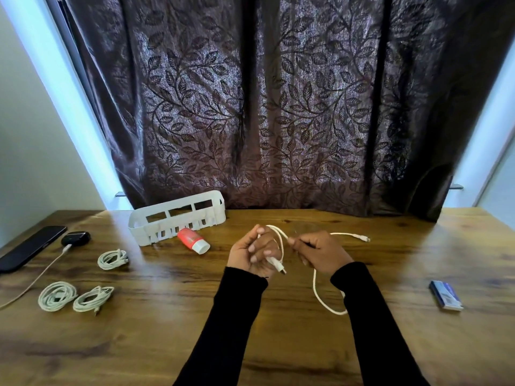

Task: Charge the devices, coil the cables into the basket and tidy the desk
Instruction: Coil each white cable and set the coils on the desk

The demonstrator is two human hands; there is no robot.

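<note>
Both hands hold a white cable above the desk: the left hand grips its plug end, pointing down and right, and the right hand pinches the cord, whose far end trails right. A white basket stands behind on its long side, tilted; I cannot tell if it holds anything. Three coiled cables lie at left.

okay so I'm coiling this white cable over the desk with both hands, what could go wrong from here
The white cable held by your left hand and right hand trails a loose loop under your right sleeve, so it may snag there. Its free plug end could whip about as you wind. The white basket lies tipped on its side, so coils may slide out unless it is righted.
</note>
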